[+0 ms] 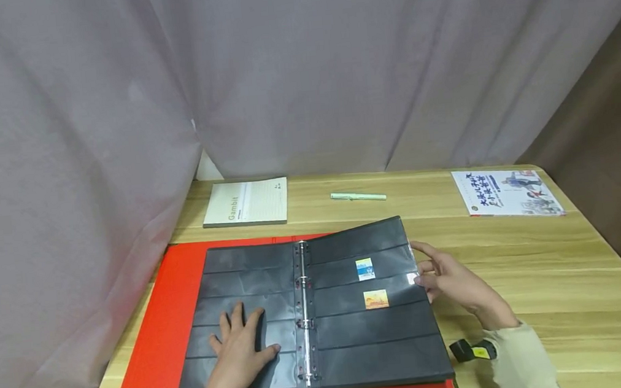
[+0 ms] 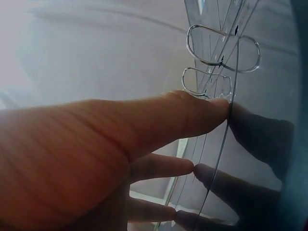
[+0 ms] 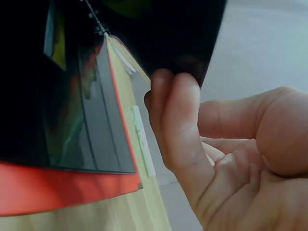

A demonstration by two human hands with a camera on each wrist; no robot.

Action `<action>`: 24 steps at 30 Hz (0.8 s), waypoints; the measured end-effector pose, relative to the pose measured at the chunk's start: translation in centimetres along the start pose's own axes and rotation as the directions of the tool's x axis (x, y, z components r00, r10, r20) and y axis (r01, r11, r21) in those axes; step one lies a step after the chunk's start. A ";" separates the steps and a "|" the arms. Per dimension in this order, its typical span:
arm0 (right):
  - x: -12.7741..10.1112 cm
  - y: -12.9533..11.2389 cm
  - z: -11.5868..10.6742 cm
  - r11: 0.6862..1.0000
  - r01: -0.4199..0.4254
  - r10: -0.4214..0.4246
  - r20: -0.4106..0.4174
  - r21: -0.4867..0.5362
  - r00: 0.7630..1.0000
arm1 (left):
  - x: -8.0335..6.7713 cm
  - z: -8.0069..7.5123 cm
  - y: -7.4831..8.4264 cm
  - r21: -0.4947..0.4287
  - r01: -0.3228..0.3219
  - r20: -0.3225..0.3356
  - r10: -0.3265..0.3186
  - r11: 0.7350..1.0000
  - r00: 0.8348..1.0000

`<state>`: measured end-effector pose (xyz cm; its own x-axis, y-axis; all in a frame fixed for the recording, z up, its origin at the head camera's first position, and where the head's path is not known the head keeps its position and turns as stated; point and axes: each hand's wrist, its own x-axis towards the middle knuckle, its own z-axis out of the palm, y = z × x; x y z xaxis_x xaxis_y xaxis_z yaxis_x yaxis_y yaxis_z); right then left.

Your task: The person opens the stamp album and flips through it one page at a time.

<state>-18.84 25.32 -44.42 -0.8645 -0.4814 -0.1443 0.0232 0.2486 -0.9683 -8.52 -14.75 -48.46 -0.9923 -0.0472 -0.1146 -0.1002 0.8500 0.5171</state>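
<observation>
A red binder [image 1: 153, 355] lies open on the wooden table, filled with black pocket pages. My left hand [image 1: 240, 342] rests flat, fingers spread, on the left page [image 1: 245, 273]; in the left wrist view its fingertips [image 2: 192, 115] press the glossy sheet beside the metal rings [image 2: 221, 48]. My right hand [image 1: 440, 278] holds the outer edge of the right page [image 1: 378, 336], which is raised slightly at its far corner. Curled fingers [image 3: 175, 110] sit at that page's edge [image 3: 144, 29], above the red cover [image 3: 57, 192]. Two stamps [image 1: 365, 269] [image 1: 376, 299] sit in its pockets.
Along the table's far side lie a pale notebook [image 1: 246, 202], a light green pen [image 1: 357, 196] and a colourful booklet [image 1: 510, 192]. A grey curtain hangs behind and to the left. Bare wood [image 1: 563, 295] stretches to the right of the binder.
</observation>
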 end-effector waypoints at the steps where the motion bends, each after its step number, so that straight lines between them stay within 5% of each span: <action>1: -0.1 -0.1 0.0 1.000 0.003 -0.003 0.000 0.005 1.000 | 0.0 0.0 0.0 0.000 0.001 0.001 -0.001 1.000 1.000; 24: 0.1 -6.6 1.4 0.993 0.044 -0.047 -0.026 -0.105 0.999 | 0.3 0.2 0.1 0.010 0.039 0.015 -0.039 0.999 0.999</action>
<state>-18.34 22.44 -38.35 -0.8772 -0.4710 -0.0933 -0.0679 0.3142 -0.9469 -8.79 -14.58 -48.62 -0.9863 -0.0726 -0.1480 -0.1384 0.8526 0.5039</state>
